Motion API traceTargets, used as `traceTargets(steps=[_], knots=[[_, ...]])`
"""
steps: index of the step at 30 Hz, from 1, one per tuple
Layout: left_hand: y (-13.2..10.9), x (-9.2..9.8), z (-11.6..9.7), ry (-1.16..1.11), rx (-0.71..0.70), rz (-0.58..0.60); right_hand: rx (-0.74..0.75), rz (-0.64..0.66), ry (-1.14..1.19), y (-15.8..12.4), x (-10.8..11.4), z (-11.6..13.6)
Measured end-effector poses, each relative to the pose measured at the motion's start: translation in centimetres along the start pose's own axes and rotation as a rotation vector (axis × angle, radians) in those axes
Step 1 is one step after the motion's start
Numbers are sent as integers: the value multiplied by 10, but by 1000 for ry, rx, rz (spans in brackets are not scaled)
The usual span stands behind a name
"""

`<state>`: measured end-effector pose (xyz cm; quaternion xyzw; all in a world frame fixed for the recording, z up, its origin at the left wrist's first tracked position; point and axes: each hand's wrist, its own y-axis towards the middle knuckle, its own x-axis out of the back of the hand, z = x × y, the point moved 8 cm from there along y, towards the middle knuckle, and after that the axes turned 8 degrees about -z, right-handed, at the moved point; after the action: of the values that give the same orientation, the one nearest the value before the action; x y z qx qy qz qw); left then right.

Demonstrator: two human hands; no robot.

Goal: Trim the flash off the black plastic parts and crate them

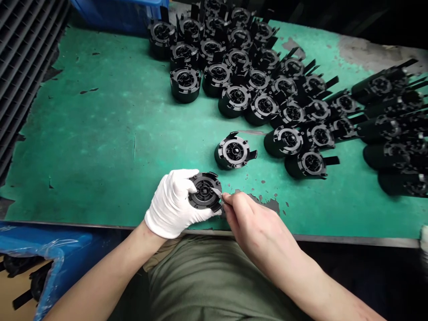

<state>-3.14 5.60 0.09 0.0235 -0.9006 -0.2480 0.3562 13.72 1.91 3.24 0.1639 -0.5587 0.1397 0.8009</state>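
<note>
My left hand (174, 203), in a white glove, is closed around a round black plastic part (204, 191) held just above the near edge of the green table (100, 133). My bare right hand (249, 220) pinches a small metal blade (216, 192) whose tip rests on the part's right rim. One more black round part (234, 151) stands alone on the table just beyond my hands.
Several black round parts (240, 71) crowd the far middle and right of the table, some with long tabs (388, 84). A blue crate (117, 13) stands at the far left. A blue plastic-lined box (40, 258) sits below the table's left edge. Black ribbed panels (23, 58) lie at left.
</note>
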Motion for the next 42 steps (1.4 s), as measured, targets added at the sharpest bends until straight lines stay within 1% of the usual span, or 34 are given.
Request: traceTargets(steps=[7,10,13,17,18,20,23,25,27,32,36,42], knots=[[0,-1,1,5,-8,10,21,11,-107,0,0,6],[1,-1,1,9,-15,6,56,10,-143,0,2,7],[2,-1,0,-15,-20,4,113,55,-145,2,3,6],[2,-1,1,-47,-9,16,213,134,-144,7,3,-1],[2,-1,1,-50,-2,16,232,138,-137,9,3,-4],[2,0,1,-57,2,12,253,104,-92,12,8,-13],[3,0,0,-63,-8,13,227,1,1,15,18,-23],[2,0,0,-55,-16,8,184,-41,40,13,21,-26],[1,0,1,-35,-20,0,141,-46,71,7,19,-23],[1,0,1,-9,-36,-12,34,-31,131,-5,5,-15],[1,1,-1,-3,-49,-22,17,-46,93,-6,0,-12],[1,1,-1,7,-42,-22,32,-47,-84,-4,4,-4]])
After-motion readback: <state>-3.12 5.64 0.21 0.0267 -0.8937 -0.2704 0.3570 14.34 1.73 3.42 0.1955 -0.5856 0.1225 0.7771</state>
